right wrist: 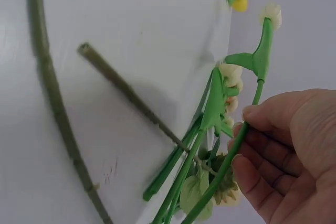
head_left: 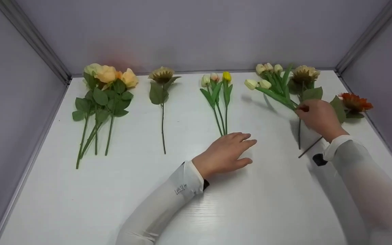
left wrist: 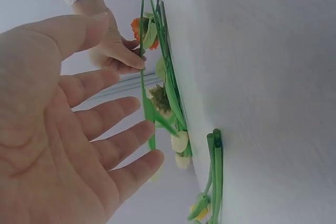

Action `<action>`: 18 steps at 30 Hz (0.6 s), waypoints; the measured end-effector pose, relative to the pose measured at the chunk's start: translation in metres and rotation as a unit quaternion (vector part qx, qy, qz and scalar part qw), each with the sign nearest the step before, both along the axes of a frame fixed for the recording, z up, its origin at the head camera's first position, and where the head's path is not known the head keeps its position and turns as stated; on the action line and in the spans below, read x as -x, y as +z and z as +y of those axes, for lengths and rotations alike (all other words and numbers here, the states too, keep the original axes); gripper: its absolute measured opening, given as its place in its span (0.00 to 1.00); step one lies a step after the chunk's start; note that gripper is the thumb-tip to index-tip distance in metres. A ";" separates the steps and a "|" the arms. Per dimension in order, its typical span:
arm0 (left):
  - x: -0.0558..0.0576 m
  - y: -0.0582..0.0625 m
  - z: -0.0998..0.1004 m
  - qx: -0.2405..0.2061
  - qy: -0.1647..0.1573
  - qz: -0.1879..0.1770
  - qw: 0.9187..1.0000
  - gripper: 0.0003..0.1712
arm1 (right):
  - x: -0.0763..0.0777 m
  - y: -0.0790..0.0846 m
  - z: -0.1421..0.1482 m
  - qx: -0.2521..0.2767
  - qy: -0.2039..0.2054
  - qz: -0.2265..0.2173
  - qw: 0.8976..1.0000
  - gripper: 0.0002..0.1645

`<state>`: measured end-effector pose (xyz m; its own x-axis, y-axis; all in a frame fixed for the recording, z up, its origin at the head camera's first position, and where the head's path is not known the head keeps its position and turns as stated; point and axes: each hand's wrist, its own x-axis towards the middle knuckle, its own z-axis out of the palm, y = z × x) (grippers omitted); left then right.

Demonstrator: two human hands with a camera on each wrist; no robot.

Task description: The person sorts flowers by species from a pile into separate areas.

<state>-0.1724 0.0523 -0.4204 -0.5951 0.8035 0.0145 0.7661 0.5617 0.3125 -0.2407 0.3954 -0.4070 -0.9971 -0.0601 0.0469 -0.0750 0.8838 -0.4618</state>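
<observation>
My right hand (head_left: pixel 320 117) pinches the green stem of a white tulip (right wrist: pixel 268 40) between thumb and fingers, above the right side of the table. In the left wrist view, that stem stands apart from the tabletop. More pale tulips (head_left: pixel 268 67) lie just behind, beside a beige sunflower-like bloom (head_left: pixel 305 75) and an orange flower (head_left: pixel 355 102). My left hand (head_left: pixel 225 154), fingers spread and palm bare, is nearest the stem ends of the middle tulips (head_left: pixel 218 109). These have white, pinkish and yellow heads. In the head view the hand covers their lowest ends.
On the white table (head_left: pixel 121 197), several peach and cream roses (head_left: pixel 107 74) lie in a bunch at the left. A single beige flower (head_left: pixel 162 75) lies between them and the middle tulips. Grey panels (head_left: pixel 196 34) enclose the table at the back and sides.
</observation>
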 end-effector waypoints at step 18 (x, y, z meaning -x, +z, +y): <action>0.029 -0.004 -0.024 -0.297 0.194 -0.366 0.860 0.24 | 0.008 -0.005 -0.132 0.599 0.027 -0.117 0.792 0.20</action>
<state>-0.2013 0.0282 -0.4240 -0.8409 0.5229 -0.1395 0.0321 0.3054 0.9517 -0.2489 0.2635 -0.4123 -0.9846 -0.1543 -0.0827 0.1131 -0.2002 -0.9732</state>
